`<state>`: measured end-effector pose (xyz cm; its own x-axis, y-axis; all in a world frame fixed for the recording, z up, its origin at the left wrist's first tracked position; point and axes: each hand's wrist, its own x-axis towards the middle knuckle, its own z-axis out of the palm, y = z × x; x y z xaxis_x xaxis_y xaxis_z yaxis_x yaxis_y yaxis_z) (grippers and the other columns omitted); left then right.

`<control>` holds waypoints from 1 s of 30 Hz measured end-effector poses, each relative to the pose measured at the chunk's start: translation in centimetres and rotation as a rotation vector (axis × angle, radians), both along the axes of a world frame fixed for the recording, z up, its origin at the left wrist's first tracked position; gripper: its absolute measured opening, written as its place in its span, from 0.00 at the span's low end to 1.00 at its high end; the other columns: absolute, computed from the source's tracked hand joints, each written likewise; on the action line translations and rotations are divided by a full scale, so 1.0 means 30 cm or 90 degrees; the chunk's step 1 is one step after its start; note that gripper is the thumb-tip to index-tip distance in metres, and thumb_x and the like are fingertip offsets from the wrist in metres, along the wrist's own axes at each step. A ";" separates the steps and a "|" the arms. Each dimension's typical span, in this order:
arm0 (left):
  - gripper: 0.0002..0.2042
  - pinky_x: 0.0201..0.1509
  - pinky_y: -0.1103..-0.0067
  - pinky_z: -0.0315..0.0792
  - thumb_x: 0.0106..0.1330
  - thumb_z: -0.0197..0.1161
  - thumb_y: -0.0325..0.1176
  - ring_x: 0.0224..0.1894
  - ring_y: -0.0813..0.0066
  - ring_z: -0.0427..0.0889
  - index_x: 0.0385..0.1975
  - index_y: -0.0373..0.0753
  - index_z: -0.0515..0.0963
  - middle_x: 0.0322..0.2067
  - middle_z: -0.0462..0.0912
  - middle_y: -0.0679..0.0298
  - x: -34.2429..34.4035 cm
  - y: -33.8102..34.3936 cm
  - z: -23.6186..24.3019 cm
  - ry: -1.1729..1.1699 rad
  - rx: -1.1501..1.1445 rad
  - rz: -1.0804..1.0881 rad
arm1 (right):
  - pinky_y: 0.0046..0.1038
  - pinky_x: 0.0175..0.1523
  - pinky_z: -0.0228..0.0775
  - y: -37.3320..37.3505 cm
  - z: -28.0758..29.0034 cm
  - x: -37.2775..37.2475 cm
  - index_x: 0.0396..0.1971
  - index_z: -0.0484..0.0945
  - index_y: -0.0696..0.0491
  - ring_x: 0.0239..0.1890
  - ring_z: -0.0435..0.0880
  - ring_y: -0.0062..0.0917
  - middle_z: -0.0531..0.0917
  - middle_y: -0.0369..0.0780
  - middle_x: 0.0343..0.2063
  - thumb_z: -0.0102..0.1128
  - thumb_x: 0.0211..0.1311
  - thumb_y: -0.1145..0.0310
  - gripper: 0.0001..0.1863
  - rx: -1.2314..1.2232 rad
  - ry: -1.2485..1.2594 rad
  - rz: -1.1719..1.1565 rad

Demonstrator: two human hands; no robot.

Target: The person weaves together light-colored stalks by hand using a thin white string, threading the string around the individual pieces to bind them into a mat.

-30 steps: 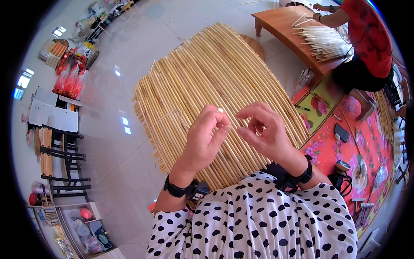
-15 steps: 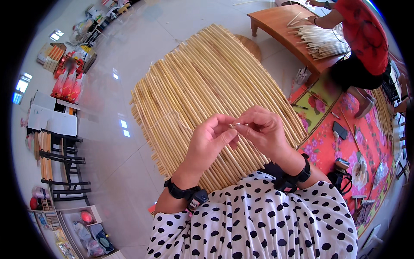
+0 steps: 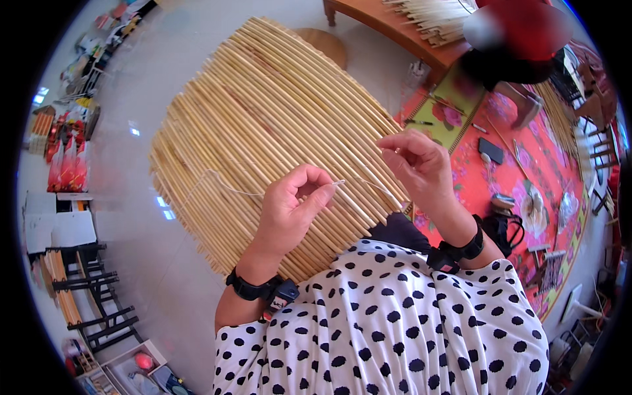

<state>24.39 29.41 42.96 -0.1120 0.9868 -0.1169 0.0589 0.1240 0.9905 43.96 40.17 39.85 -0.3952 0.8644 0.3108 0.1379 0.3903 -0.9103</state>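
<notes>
A large mat of straight, straw-coloured stalks [image 3: 263, 112] lies in front of me, its near edge against my lap. Above its near part, my left hand [image 3: 293, 207] pinches a thin white thread [image 3: 230, 189] between thumb and forefinger. A small loop or knot shows at those fingertips. One length of the thread trails left over the stalks; another curves right toward the mat's right edge. My right hand [image 3: 421, 168] is raised over that edge, apart from the left, thumb and fingers bent together. Whatever is between its fingertips is too small to make out.
At the far right, a person in red and black is beside a wooden table [image 3: 368, 16] with a pile of pale stalks [image 3: 428, 20]. A flowered red cloth [image 3: 507, 178] bears a phone [image 3: 490, 151] and pens. Folded black-legged furniture [image 3: 92, 289] stands left.
My hands were together at the thread; the right has moved away, up and to the right. The left keeps its pinch. The view has shifted, moving the mat leftward.
</notes>
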 end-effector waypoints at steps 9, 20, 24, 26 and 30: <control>0.03 0.38 0.83 0.72 0.64 0.59 0.25 0.31 0.81 0.76 0.33 0.33 0.74 0.29 0.77 0.66 0.026 0.048 -0.073 0.113 0.047 -0.089 | 0.22 0.24 0.67 -0.064 -0.025 0.120 0.32 0.82 0.53 0.19 0.75 0.18 0.78 0.35 0.26 0.67 0.49 0.73 0.08 0.086 -0.201 -0.017; 0.02 0.41 0.86 0.71 0.65 0.58 0.23 0.34 0.86 0.74 0.34 0.34 0.73 0.32 0.76 0.69 0.041 0.048 -0.112 0.106 -0.001 -0.109 | 0.31 0.26 0.73 -0.110 -0.097 0.078 0.27 0.78 0.51 0.22 0.79 0.31 0.76 0.35 0.25 0.65 0.49 0.70 0.05 0.237 -0.332 0.010; 0.01 0.41 0.87 0.71 0.66 0.57 0.23 0.34 0.86 0.74 0.35 0.34 0.73 0.33 0.76 0.69 0.052 0.048 -0.124 0.074 -0.021 -0.127 | 0.30 0.26 0.71 -0.122 -0.101 0.089 0.26 0.77 0.53 0.22 0.79 0.30 0.76 0.37 0.25 0.64 0.51 0.73 0.04 0.129 -0.210 -0.005; 0.01 0.41 0.87 0.71 0.66 0.57 0.23 0.34 0.86 0.75 0.35 0.34 0.73 0.34 0.76 0.69 0.055 0.052 -0.123 0.076 -0.022 -0.135 | 0.30 0.26 0.70 -0.131 -0.094 0.094 0.28 0.76 0.54 0.22 0.79 0.30 0.78 0.38 0.26 0.63 0.53 0.75 0.04 0.068 -0.162 -0.007; 0.03 0.34 0.86 0.69 0.65 0.58 0.24 0.29 0.87 0.73 0.34 0.33 0.73 0.28 0.75 0.70 0.069 0.056 -0.127 0.017 0.013 -0.086 | 0.26 0.25 0.68 -0.136 -0.089 0.096 0.34 0.75 0.55 0.19 0.77 0.27 0.80 0.39 0.27 0.62 0.53 0.77 0.08 -0.027 -0.143 0.004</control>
